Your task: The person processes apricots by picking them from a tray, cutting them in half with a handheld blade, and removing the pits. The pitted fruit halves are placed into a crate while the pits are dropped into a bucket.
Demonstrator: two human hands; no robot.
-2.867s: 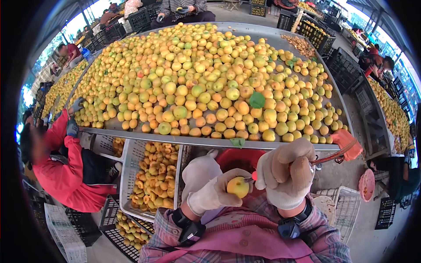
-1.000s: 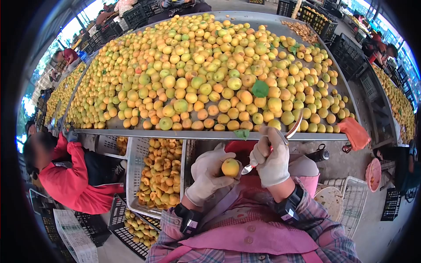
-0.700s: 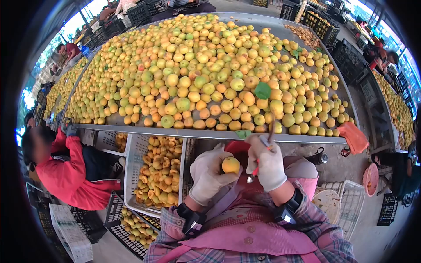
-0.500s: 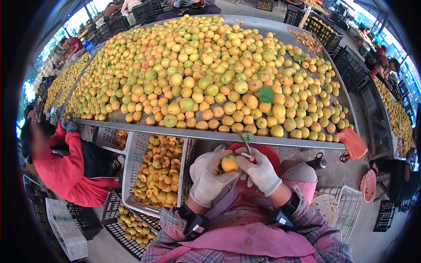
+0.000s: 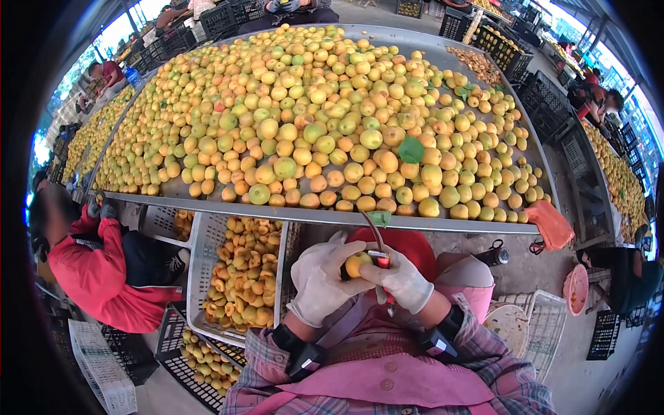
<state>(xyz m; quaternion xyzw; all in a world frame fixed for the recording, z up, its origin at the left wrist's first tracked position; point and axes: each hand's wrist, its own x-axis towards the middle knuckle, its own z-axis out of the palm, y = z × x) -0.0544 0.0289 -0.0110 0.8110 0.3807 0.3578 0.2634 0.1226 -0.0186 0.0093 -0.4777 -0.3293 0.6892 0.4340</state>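
My left hand (image 5: 321, 280), in a whitish glove, is closed around a yellow apricot (image 5: 356, 264) above my lap. Against the fruit's right side, my right hand (image 5: 407, 282), gloved likewise, grips a knife (image 5: 380, 254) with a red handle and a thin curved blade. The blade points up and away from me, and its tip is near the tray's front edge. Whether the apricot is cut cannot be seen. In front of both hands, a large metal tray (image 5: 290, 209) bears a heap of whole apricots (image 5: 277, 131).
To my left stand a white crate (image 5: 197, 277) of halved apricots (image 5: 238, 277) and a black crate (image 5: 166, 346) of fruit. A person in red (image 5: 90, 277) sits beyond. An orange bag (image 5: 551, 225) hangs at the tray's right corner, near a dark bottle (image 5: 492, 256). A bucket (image 5: 508, 325) is at my right.
The knife has swung from a slant beside the apricot to a more upright position, and its curved blade now shows. My hands have drawn closer together, and the view has shifted slightly.
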